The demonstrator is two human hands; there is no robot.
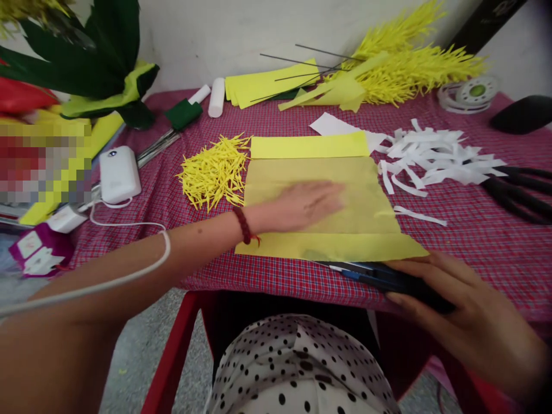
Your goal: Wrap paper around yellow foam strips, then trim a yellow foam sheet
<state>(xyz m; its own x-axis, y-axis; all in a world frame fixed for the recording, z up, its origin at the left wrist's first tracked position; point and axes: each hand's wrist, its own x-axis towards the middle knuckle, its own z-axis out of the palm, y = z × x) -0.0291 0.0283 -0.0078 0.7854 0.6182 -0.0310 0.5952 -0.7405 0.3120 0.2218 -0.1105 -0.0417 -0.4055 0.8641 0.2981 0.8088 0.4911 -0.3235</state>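
My left hand (304,204), smeared by motion, lies flat with fingers stretched out over a sheet of yellow paper (276,172). The sheet has a brighter yellow strip (308,146) along its far side and another bright yellow band (345,247) along its near side. At the table's front edge, my right hand (461,299) is closed around a long black-and-blue tool (379,277), whose tip reaches under the near band; its exact kind is unclear. My right fingertips sit by the band's right corner. A pile of thin yellow paper shreds (215,172) lies left of the sheet.
White paper strips (431,155) and black-handled scissors (521,190) lie right. Yellow fringed stems (409,69), yellow strips (267,83) and a tape roll (472,92) sit behind. A white power bank (119,175) stands left, its white cable (164,253) crossing over my left arm.
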